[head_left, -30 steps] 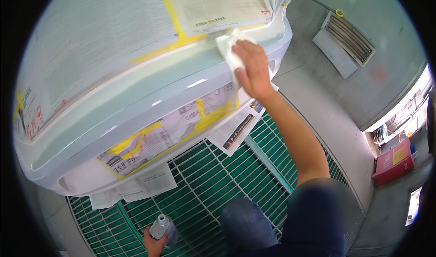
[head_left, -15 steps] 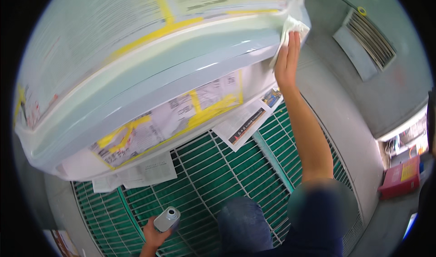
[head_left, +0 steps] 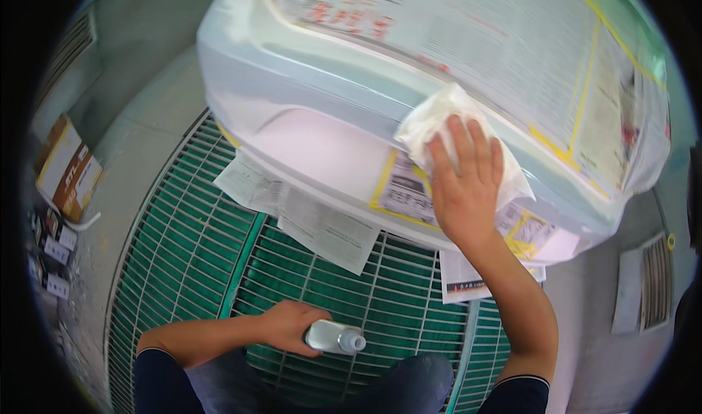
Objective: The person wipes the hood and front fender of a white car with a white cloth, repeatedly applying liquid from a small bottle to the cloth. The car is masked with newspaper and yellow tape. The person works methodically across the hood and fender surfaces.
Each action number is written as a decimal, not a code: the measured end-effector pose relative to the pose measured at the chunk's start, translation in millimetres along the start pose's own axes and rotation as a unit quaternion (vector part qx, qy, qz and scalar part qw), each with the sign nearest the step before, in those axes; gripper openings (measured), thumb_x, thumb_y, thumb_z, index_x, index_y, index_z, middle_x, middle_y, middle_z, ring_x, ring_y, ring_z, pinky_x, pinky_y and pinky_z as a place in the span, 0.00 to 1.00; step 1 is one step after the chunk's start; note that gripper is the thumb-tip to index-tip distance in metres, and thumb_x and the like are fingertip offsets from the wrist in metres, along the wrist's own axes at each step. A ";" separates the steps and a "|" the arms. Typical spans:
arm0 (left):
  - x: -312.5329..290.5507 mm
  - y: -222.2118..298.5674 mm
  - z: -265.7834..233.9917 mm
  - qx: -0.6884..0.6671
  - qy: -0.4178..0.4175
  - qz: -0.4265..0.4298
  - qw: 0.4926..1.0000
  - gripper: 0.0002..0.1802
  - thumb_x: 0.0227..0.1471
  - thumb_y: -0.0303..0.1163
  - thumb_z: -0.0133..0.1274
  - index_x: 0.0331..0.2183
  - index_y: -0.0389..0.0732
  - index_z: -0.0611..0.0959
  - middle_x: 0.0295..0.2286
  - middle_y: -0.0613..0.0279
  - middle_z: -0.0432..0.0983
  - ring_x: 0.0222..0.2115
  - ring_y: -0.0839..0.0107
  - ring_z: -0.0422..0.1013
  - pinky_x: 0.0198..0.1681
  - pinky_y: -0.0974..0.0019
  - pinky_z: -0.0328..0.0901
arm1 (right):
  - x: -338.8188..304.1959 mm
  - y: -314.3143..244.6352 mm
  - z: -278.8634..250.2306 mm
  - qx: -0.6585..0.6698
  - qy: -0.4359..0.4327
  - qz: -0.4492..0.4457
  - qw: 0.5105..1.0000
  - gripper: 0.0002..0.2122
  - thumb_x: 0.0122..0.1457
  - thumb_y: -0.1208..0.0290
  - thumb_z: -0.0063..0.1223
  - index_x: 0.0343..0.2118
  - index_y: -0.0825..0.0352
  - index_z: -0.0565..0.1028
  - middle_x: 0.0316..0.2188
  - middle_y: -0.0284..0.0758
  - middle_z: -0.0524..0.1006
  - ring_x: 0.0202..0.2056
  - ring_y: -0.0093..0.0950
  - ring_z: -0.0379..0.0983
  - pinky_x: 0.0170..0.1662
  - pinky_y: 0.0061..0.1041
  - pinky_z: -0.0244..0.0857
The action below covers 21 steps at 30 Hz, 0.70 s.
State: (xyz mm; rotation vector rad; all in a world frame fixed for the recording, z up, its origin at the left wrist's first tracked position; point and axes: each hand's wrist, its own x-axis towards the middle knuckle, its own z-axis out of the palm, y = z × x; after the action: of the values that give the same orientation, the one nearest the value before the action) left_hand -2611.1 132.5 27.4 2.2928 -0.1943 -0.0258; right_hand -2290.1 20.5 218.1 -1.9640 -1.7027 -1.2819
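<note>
My right hand [head_left: 468,183] lies with spread fingers on a white wiping cloth [head_left: 431,114], holding it flat against a car bumper [head_left: 322,88]. The cloth is crumpled at its upper end, and part of it is hidden under my palm. The bumper is pale grey-blue on top and whitish below. My left hand [head_left: 294,326] is closed around a silvery bottle with a narrow neck [head_left: 336,337], held tilted to the right, low above the floor grating and apart from the bumper.
Printed paper sheets [head_left: 333,231] hang below the bumper; newspaper masking [head_left: 504,55] with yellow tape covers the area above. Green-backed metal grating [head_left: 183,246] forms the floor. Cartons [head_left: 72,169] stand along the left wall. A louvred vent [head_left: 654,282] is at the right.
My view has turned leftward along the bumper. My right hand and the cloth have moved from the bumper's right end onto its front face. The bottle stays in my left hand, now tipped rightward.
</note>
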 end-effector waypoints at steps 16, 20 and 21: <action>-52.7 -32.8 -55.0 -0.116 -0.045 -0.015 0.992 0.42 0.44 0.59 0.67 0.54 0.43 0.77 0.39 0.50 0.83 0.40 0.50 0.80 0.42 0.54 0.74 | 273.8 -151.7 147.0 0.133 -0.107 -0.079 0.982 0.28 0.67 0.57 0.49 0.68 0.61 0.65 0.69 0.62 0.53 0.69 0.57 0.52 0.70 0.48 0.52; -59.6 -41.6 -64.2 -0.112 -0.041 -0.023 0.993 0.43 0.43 0.60 0.66 0.54 0.42 0.77 0.39 0.49 0.83 0.40 0.50 0.80 0.42 0.54 0.74 | 304.9 -166.7 174.9 0.134 -0.065 -0.016 0.989 0.30 0.67 0.58 0.48 0.68 0.68 0.62 0.69 0.68 0.48 0.69 0.63 0.49 0.70 0.49 0.50; -59.9 -42.5 -66.6 -0.112 -0.048 -0.028 0.992 0.43 0.43 0.60 0.66 0.55 0.42 0.77 0.39 0.49 0.83 0.40 0.49 0.80 0.42 0.54 0.74 | 310.9 -168.2 178.9 0.139 -0.053 -0.010 0.989 0.31 0.67 0.59 0.48 0.68 0.70 0.62 0.69 0.69 0.47 0.69 0.65 0.49 0.70 0.49 0.50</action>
State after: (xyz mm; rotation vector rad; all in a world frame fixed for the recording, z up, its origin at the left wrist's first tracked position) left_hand -2659.3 218.5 37.5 2.0745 -0.1679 -0.1788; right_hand -2380.0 400.9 282.4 -1.8824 -1.8410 -0.9002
